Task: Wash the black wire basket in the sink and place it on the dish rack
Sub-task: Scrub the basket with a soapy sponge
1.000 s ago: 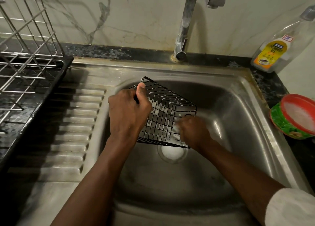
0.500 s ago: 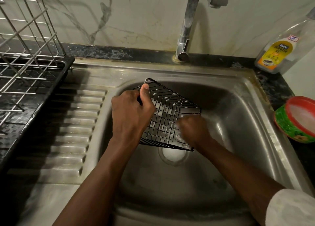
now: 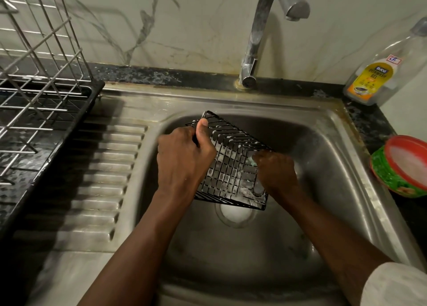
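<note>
- A white sleeve point(image 3: 392, 285) shows at the near right. Both forearms reach forward into the sink point(image 3: 342, 158).
- The drain point(image 3: 233, 214) lies just under the near edge of the black wire basket point(image 3: 231, 158), which is held tilted above the basin floor.
- The left hand point(image 3: 182, 160) grips the basket's left rim, its fingers wrapped round the wire and the thumb lying along the top.
- The right hand point(image 3: 276, 173) has its fingers curled on a small pale-green scrub pad point(image 3: 253, 160), pressed against the mesh. Suds cling to the wires.
- Judging by this, the task is at mid-scrub. The soaping is under way, while the rinse and the move to the dish rack point(image 3: 34, 79) at far left are both still to do.
- No water runs from the faucet point(image 3: 254, 42) at the back of the surface, so it will probably have to be opened for the rinse.
- Compared with a second ago, the right hand sits slightly higher on the mesh, nearer the basket's far right corner. The left hand's grip and the basket's tilt look unchanged.
</note>
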Demonstrator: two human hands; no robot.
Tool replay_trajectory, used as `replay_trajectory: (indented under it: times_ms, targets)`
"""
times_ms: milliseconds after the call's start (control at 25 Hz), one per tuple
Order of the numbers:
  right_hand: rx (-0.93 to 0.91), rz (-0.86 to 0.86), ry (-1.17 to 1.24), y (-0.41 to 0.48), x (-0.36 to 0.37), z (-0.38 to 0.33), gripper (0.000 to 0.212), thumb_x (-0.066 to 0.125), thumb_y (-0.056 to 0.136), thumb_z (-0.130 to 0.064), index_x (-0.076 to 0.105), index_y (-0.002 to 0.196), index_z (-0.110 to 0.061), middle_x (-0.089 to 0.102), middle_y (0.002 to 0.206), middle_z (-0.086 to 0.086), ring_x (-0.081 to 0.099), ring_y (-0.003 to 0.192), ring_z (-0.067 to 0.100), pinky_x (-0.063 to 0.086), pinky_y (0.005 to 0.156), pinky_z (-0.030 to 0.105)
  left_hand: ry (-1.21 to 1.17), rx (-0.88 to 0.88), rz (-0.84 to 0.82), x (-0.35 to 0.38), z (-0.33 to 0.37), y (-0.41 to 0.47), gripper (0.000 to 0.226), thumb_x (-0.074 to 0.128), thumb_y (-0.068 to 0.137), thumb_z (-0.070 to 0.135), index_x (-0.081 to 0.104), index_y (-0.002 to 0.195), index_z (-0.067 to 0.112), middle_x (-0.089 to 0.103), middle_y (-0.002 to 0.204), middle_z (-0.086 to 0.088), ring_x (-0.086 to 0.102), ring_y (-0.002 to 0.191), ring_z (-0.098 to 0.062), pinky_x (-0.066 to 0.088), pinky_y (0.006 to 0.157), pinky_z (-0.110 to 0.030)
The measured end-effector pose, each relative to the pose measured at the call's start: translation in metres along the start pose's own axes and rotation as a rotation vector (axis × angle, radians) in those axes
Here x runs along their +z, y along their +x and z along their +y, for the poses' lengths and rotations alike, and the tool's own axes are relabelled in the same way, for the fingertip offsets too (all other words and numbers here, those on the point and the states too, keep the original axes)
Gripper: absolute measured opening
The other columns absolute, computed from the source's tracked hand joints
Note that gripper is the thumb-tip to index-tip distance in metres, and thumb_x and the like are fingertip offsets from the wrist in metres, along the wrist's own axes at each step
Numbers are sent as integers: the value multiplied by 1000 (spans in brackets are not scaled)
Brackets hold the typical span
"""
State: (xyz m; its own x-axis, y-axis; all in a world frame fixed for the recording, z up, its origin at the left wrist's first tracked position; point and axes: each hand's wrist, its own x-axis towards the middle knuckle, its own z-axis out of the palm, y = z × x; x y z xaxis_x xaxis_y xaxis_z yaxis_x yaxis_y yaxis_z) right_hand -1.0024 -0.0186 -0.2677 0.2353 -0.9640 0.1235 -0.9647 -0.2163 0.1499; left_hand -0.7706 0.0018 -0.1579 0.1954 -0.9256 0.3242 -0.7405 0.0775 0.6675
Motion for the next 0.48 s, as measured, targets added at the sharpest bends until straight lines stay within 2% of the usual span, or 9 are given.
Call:
replay_trajectory:
  times_ms: [40, 160, 240, 320, 400, 480]
  targets:
    - [-29, -24, -10, -3, -1, 3, 43, 35, 77, -12, 75, 88, -20, 74, 83, 2, 70, 72, 27, 54, 58, 31, 3, -6, -5, 1, -1, 0, 63, 42, 107, 45, 31, 51, 19, 33, 45, 4, 28, 40, -15, 29, 57, -22]
    - [19, 17, -29, -10, -15, 17, 23, 69, 75, -8, 78, 90, -23, 72, 81, 1, 66, 72, 27, 47, 53, 29, -5, -28, -5, 2, -1, 0, 63, 41, 106, 47, 32, 51, 18, 35, 46, 2, 29, 42, -16, 32, 62, -27]
    - [101, 75, -29, -14, -24, 20, 22, 77, 69, -6, 78, 86, -21, 70, 77, 3, 63, 67, 29, 42, 50, 27, -1, -38, 1, 3, -1, 2, 63, 41, 106, 48, 32, 51, 18, 35, 47, 1, 28, 42, -16, 34, 63, -28]
    - [87, 48, -11, -21, -28, 10, 16, 79, 65, -6, 75, 77, -17, 68, 71, 6, 64, 63, 31, 45, 49, 29, 4, -50, -9, 3, -2, 3, 62, 39, 105, 49, 31, 52, 18, 37, 49, -1, 28, 45, -18, 38, 67, -30]
    - [-21, -166, 49, -34, -23, -3, 16, 71, 66, -9, 73, 81, -16, 69, 76, 7, 67, 72, 32, 51, 58, 32, 18, -58, -4, 3, -4, 3, 60, 38, 106, 47, 30, 54, 19, 40, 52, -3, 29, 49, -23, 42, 71, -33]
    - [-77, -343, 101, -44, -17, -3, 22, 63, 73, -14, 74, 91, -22, 71, 86, 0, 68, 83, 26, 53, 66, 30, 8, -52, -4, 2, -5, 1, 59, 38, 106, 46, 31, 54, 20, 40, 52, -1, 32, 51, -24, 41, 72, -32]
